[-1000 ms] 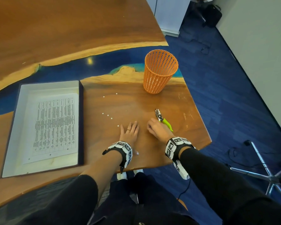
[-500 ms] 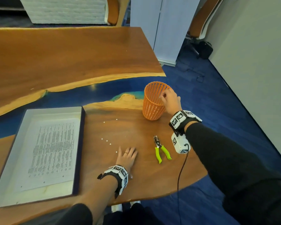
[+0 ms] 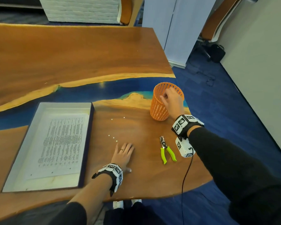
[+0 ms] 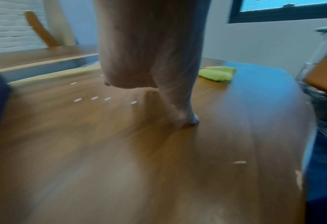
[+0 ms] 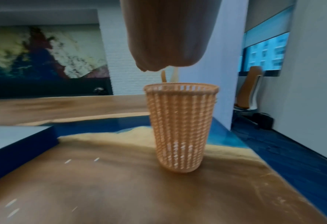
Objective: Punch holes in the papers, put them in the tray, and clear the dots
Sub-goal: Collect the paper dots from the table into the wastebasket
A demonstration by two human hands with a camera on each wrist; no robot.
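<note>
My right hand (image 3: 169, 99) hovers over the mouth of the orange mesh basket (image 3: 159, 111), fingertips bunched in a pinch on paper dots hidden between them. From the right wrist the basket (image 5: 180, 128) stands upright just below the hand (image 5: 164, 45). My left hand (image 3: 122, 153) lies flat on the wooden table, fingers straight, just short of a row of white paper dots (image 3: 113, 137). Those dots (image 4: 94, 98) show beside the left hand (image 4: 151, 75). The green-handled hole punch (image 3: 166, 149) lies between the hands. A printed, punched paper (image 3: 60, 146) rests in the white tray (image 3: 39, 111).
Two more dots (image 3: 118, 118) lie left of the basket. The table's curved front edge (image 3: 177, 194) runs close behind the punch, with blue carpet beyond. A black cable hangs from my right wrist over that edge. The tray's dark wall (image 5: 24, 145) stands left of the basket.
My right hand left the table beside the left hand, rose and travelled to the basket, now over its mouth. The left hand stays flat near the dots. My head has lifted.
</note>
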